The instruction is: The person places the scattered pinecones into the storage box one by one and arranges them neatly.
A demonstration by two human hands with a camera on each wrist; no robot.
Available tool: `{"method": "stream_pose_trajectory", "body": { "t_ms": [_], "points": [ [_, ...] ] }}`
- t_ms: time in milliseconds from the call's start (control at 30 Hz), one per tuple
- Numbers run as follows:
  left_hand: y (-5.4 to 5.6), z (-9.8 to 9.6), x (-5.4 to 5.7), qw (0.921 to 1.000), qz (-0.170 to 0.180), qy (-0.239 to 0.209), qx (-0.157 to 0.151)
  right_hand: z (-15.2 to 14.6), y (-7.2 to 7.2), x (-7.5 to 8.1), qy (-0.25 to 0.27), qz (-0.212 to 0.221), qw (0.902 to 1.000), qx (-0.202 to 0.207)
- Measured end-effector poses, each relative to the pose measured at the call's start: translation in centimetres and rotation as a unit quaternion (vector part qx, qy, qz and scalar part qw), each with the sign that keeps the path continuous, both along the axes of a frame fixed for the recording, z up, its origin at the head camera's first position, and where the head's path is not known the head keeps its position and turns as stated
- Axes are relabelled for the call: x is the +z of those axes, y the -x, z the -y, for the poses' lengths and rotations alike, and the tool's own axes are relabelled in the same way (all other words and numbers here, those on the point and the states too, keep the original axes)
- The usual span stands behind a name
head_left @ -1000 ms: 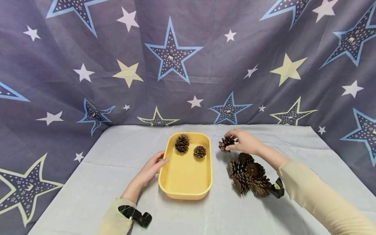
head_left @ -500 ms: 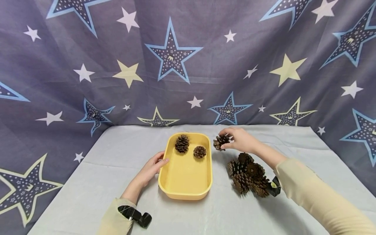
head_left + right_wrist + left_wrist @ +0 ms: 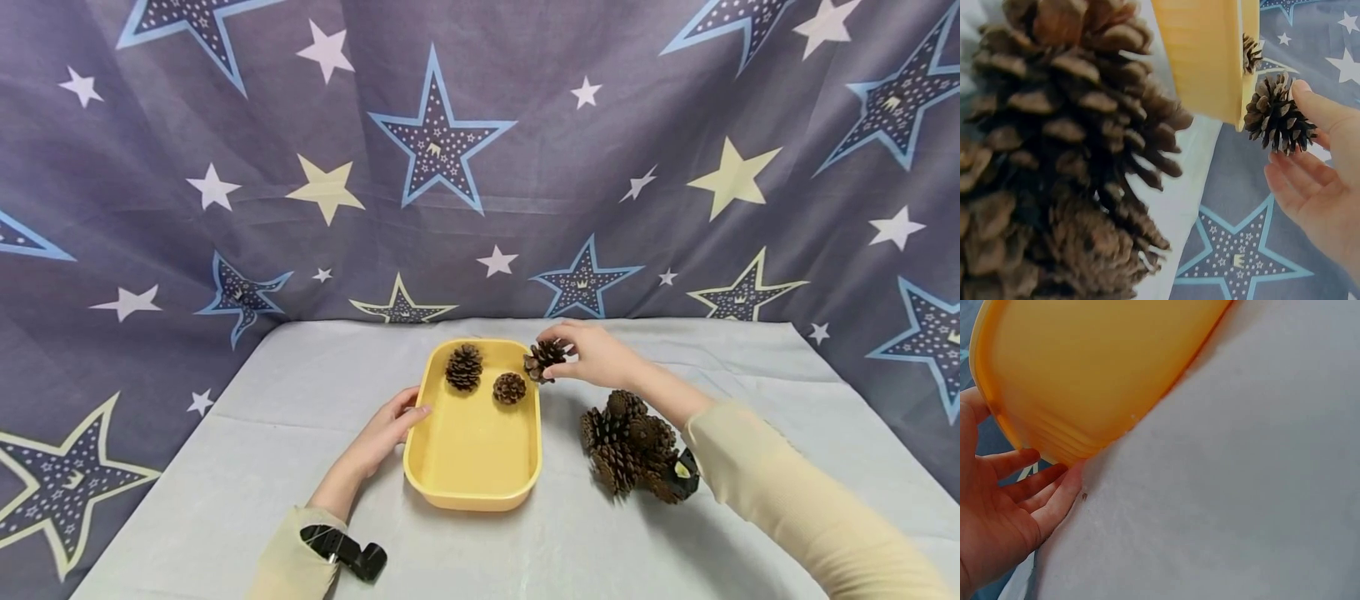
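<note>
A pine cone is pinched between the thumb and fingers of my right hand, at the right rim of a yellow tray. The right wrist view shows this pine cone close by the tray's edge, with the thumb on one side and fingertips on the other. My left hand holds the tray's left side, thumb over the rim. In the left wrist view its fingers touch the outer wall. Inside the tray lie a larger pine cone and a smaller one.
A heap of several pine cones sits on the pale cloth right of the tray, under my right forearm. A star-patterned curtain hangs behind the table. Black wrist cameras are strapped to the sleeves.
My right hand has moved left with its pine cone, from above the table to the tray's right rim. The left hand and the tray have stayed put.
</note>
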State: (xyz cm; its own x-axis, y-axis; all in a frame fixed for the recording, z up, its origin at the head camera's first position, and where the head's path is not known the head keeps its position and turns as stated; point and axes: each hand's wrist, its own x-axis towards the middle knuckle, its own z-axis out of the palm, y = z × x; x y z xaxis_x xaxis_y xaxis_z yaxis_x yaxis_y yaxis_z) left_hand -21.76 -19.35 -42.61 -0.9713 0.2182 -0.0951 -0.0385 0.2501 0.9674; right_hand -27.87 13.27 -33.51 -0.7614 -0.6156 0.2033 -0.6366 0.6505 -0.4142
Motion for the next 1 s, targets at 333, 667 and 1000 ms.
{"method": "stream_pose_trajectory", "body": {
  "t_ms": [333, 667, 1000],
  "points": [
    [0.4, 0.2, -0.9, 1.0, -0.006, -0.001, 0.005, 2.3, -0.2, 0.2, -0.016, -0.019, 0.9996, 0.016],
    [0.3, 0.2, -0.6, 1.0, -0.006, 0.002, 0.003, 4.8, -0.5, 0.2, -0.012, -0.026, 0.9989, 0.038],
    [0.0, 0.0, -0.3, 1.0, -0.006, 0.0, 0.005, 7.1, -0.9, -0.5, -0.039, -0.021, 0.9968, 0.066]
  ]
}}
